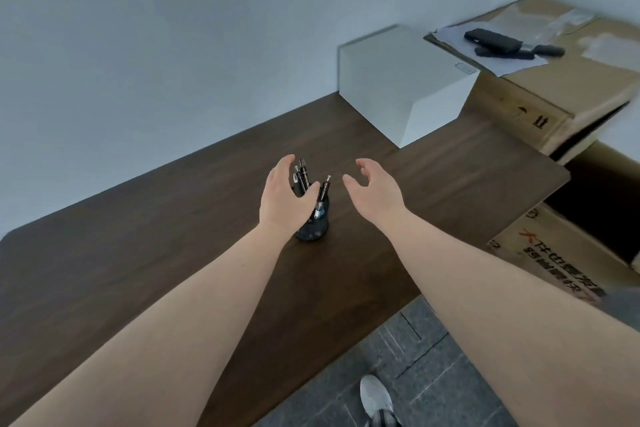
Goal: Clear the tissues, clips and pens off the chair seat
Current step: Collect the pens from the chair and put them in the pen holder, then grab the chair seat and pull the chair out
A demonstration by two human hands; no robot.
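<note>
Pens (313, 189) are seen stowed in a cup (313, 229) on the desk (138, 253), both hands, left (285, 198) and right (372, 192), spread and empty; chair, tissues, clips unseen.

Pens (304, 177) in holder (313, 230) on table (138, 253)

White box (401, 80) on dark table (138, 270), cardboard cartons (554, 90) beside.

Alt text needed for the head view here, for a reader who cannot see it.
Two bare hands, left and right, reach open and empty toward a black mesh cup holding pens on a dark brown wooden table. A white box sits at the table's far edge, cardboard boxes beyond.
</note>
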